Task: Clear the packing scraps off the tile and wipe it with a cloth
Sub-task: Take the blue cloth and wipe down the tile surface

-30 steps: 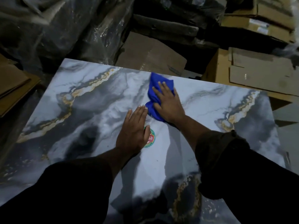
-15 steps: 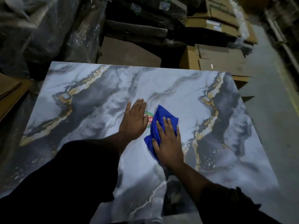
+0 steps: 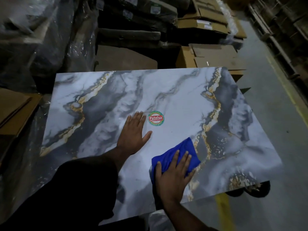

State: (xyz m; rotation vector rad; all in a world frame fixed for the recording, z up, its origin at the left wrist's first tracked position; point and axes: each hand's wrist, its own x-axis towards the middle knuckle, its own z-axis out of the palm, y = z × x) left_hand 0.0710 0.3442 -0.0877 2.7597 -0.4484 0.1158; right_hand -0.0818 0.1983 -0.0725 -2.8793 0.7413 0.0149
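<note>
Boxes and wrapped stacks crowd around our marble-look tile (image 3: 175, 100), already free of scraps, where our left hand (image 3: 133, 134) lies open and flat while our right hand (image 3: 173, 177) presses the blue cloth (image 3: 183, 150) flat, wiping underway

A warehouse: cartons (image 3: 210, 24) and wrapped bundles (image 3: 50, 39) are lying stacked around a concrete floor (image 3: 275, 147) with yellow line (image 3: 290, 95).

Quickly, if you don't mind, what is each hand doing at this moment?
Left hand: open, flat on the tile, holding nothing.
Right hand: open, fingers spread, pressing the blue cloth onto the tile.
</note>
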